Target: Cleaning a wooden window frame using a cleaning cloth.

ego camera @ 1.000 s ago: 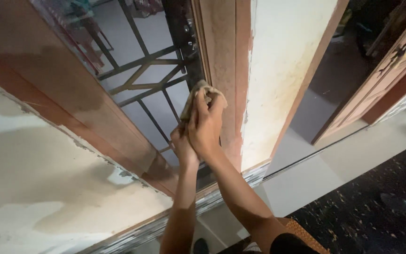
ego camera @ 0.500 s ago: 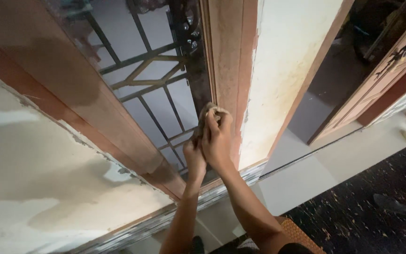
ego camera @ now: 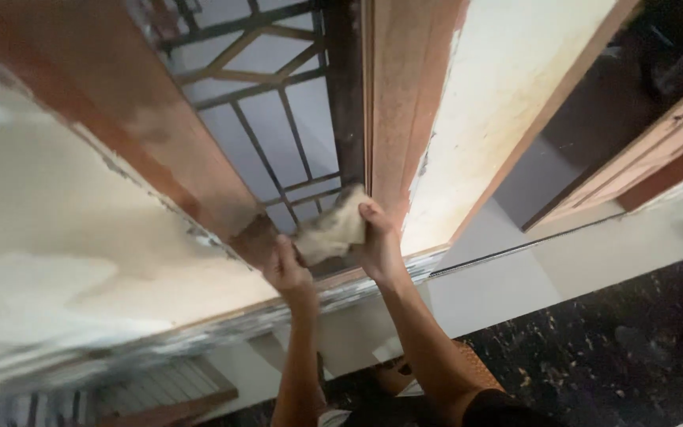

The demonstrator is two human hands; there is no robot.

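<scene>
both hands (ego camera: 333, 253) | fingers curled shut | gripping cloth (ego camera: 332, 231) | against window grille (ego camera: 278, 119)

Cloth (ego camera: 332, 229): soft fabric, crumpled, dull beige-grey, matt, stained-looking; held between left hand (ego camera: 286, 269) and right hand (ego camera: 379, 241).
Window frame (ego camera: 393, 95): wood, reddish-brown, low sheen, smooth; darker patches on the left member.
Window grille (ego camera: 270, 103): metal bars, dark painted, matt.
Wall (ego camera: 476, 119): plaster, cream, matt, rough and blotchy; paint chipped along the frame edges.
Sill edge (ego camera: 333, 296): grey-streaked, glossy, stone-like.
Floor (ego camera: 610, 348): dark speckled surface, slightly glossy.
</scene>
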